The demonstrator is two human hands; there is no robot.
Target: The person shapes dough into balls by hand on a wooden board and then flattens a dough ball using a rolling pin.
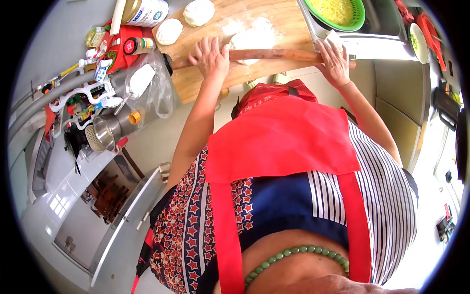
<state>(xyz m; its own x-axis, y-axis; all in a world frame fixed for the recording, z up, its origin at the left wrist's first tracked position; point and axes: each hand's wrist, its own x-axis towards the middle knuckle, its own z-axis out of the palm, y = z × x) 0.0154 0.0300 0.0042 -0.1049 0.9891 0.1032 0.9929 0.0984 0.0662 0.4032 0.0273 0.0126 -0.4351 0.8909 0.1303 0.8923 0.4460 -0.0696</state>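
Observation:
A long wooden rolling pin [274,54] lies across a piece of dough [243,41] on the floured wooden board [286,19]. My left hand [211,58] rests on the pin toward its left end, fingers spread and stretched out past it. Toward the other end, my right hand [335,62] also presses on the pin, with its fingers extended. Part of the dough is hidden under the pin. Two rounded dough pieces, one white lump [169,32] and another [199,12], sit at the board's far left.
Right of the board stands a green basket [361,13] of yellow shreds by the sink [384,19]. At left are a large tin [146,12], a spice jar [139,46], a plastic bag [161,88] and a metal pot [106,131]. A plate [418,43] lies far right.

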